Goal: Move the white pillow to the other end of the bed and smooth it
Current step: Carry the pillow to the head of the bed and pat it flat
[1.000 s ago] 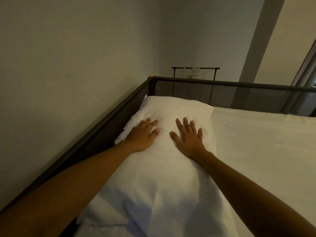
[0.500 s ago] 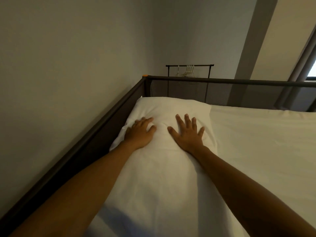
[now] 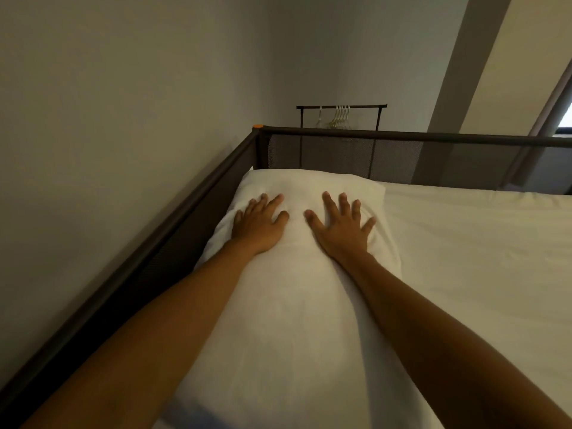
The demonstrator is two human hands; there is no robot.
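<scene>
The white pillow [image 3: 297,305] lies lengthwise along the left side of the bed, its far end close to the corner of the dark frame. My left hand [image 3: 258,224] rests flat on the pillow's far left part, fingers spread. My right hand [image 3: 342,229] lies flat beside it on the far right part, fingers fanned out, palm pressing into the fabric. Both forearms stretch over the pillow from the near edge. Neither hand grips anything.
A white sheet [image 3: 470,274] covers the mattress to the right of the pillow. A dark bed rail [image 3: 154,246] runs along the wall on the left, and a mesh end panel [image 3: 402,162] closes the far end. A clothes rack with hangers [image 3: 340,114] stands behind it.
Both hands have slid a little farther up the pillow toward the far end, and the right hand's fingers have spread wider. The view has tilted slightly.
</scene>
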